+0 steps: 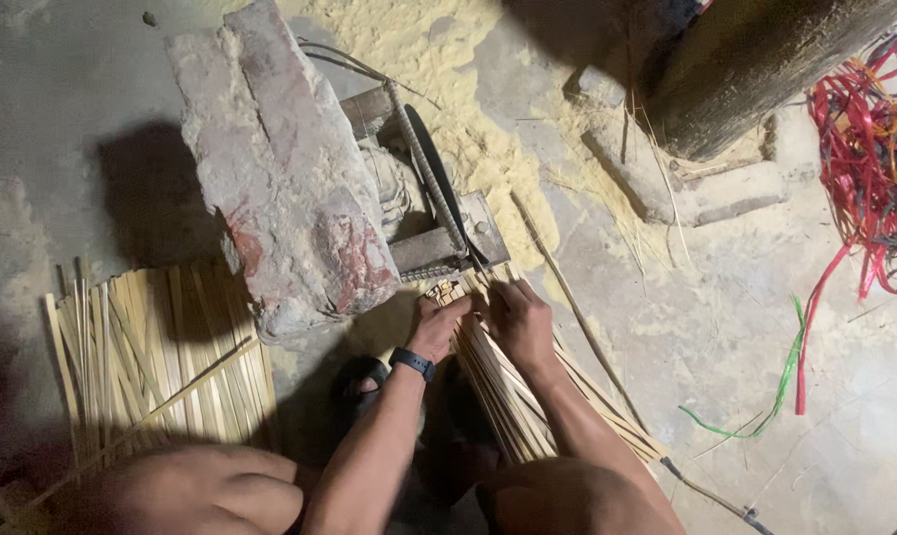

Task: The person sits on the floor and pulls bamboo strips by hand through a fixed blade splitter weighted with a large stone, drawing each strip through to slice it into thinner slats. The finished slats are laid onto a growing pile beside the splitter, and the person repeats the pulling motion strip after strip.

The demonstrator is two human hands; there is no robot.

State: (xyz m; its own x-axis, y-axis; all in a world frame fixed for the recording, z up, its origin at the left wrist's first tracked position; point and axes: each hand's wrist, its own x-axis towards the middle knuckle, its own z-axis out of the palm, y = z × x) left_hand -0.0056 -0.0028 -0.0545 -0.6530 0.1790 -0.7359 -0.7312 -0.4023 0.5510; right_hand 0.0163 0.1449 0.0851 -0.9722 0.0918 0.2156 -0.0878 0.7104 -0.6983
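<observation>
A bundle of thin bamboo sticks (pixel 508 391) lies between my knees, its far ends against the small cutting machine (pixel 438 213) with a dark round blade. My left hand (pixel 438 325), a black band on its wrist, grips the bundle's end from the left. My right hand (pixel 521 319) presses on the same end from the right. Both hands sit just in front of the blade. A large worn brick block (pixel 280 159) rests on the machine's left side.
A flat pile of bamboo strips (pixel 156 357) lies on the floor at left. Sawdust (pixel 468 89) spreads behind the machine. A tangle of red plastic straps (pixel 869 149) sits at right, a green strap (pixel 770 391) nearer. A thick post (pixel 755 59) stands at top right.
</observation>
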